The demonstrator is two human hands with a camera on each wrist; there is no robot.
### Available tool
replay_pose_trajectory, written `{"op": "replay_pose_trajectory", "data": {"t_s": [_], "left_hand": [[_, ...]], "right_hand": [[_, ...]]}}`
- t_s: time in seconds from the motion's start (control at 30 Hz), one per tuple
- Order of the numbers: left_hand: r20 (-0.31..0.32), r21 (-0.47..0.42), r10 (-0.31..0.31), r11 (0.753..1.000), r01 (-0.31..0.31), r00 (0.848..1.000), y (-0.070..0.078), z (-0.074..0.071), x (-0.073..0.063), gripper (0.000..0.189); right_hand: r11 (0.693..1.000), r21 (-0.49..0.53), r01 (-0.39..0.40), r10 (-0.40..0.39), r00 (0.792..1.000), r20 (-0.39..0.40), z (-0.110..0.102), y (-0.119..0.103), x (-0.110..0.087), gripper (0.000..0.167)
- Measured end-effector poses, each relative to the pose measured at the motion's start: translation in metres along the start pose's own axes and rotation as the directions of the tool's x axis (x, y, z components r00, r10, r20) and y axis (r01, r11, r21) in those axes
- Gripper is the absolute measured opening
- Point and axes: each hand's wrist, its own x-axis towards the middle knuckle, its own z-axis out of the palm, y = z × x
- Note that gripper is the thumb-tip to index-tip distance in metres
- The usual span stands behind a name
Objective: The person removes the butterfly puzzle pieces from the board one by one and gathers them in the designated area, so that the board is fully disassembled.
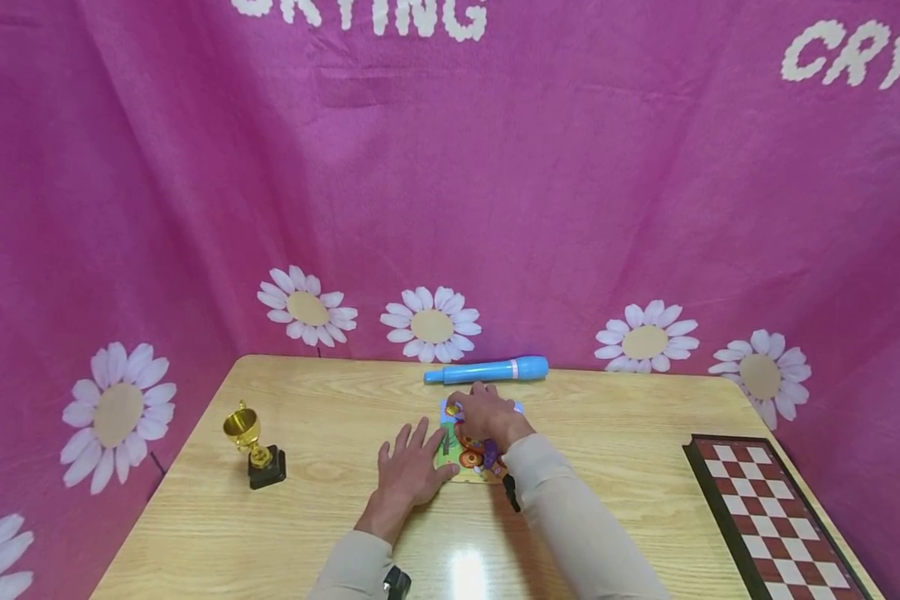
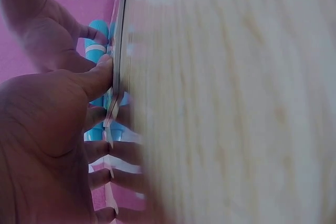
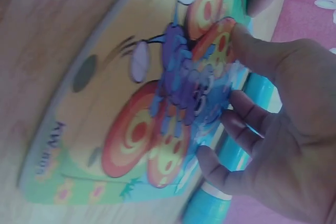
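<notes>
A thin butterfly puzzle board point(image 1: 470, 459) lies flat on the wooden table, printed in orange, purple, green and blue. In the right wrist view its cartoon butterfly point(image 3: 176, 66) shows large, with fine lines across the print. My left hand point(image 1: 411, 469) rests palm down at the board's left side, fingers spread. Its thumb point(image 2: 100, 77) touches the board's edge in the left wrist view. Over the upper part of the board reaches my right hand point(image 1: 487, 415), hiding some of the print. The right fingertips point(image 3: 209, 157) touch the blue upper side, slightly bent and apart.
Just behind the board lies a blue microphone-shaped tube point(image 1: 487, 371). A gold trophy cup point(image 1: 253, 442) on a black base stands at left. The red and white checkerboard point(image 1: 776, 508) lies at the right edge. A pink flowered curtain point(image 1: 495, 208) hangs behind the table point(image 1: 330, 400).
</notes>
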Motion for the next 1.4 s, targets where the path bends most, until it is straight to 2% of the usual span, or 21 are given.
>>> {"op": "replay_pose_trajectory", "data": {"t_s": [0.23, 0.4, 0.6, 0.97, 1.17, 1.4], "left_hand": [[0.005, -0.018, 0.006, 1.000, -0.006, 1.000, 0.002, 0.001, 0.001, 0.064], [-0.004, -0.005, 0.013, 1.000, -0.013, 1.000, 0.003, -0.001, 0.003, 0.064], [0.022, -0.023, 0.007, 1.000, -0.006, 1.000, 0.005, 0.000, 0.003, 0.065], [0.010, -0.036, 0.007, 0.999, -0.007, 1.000, 0.003, -0.003, 0.001, 0.064], [0.013, -0.033, 0.005, 0.999, -0.004, 1.000, 0.001, -0.004, 0.000, 0.064], [0.016, -0.010, 0.003, 1.000, -0.003, 1.000, -0.001, -0.003, -0.001, 0.064]], "right_hand": [[1.000, -0.021, 0.013, -0.012, 1.000, 0.018, -0.005, 0.000, 0.000, 0.048], [1.000, -0.013, -0.014, 0.014, 1.000, 0.026, -0.010, -0.001, 0.000, 0.047], [0.999, -0.002, -0.045, 0.045, 0.998, 0.038, -0.010, -0.001, 0.000, 0.047], [0.997, 0.074, 0.012, -0.004, 0.994, -0.107, 0.005, 0.010, 0.001, 0.046], [0.991, 0.126, 0.050, -0.032, 0.989, -0.146, 0.010, 0.010, -0.003, 0.045], [0.986, 0.156, 0.058, -0.023, 0.975, -0.223, 0.017, 0.009, -0.007, 0.042]]}}
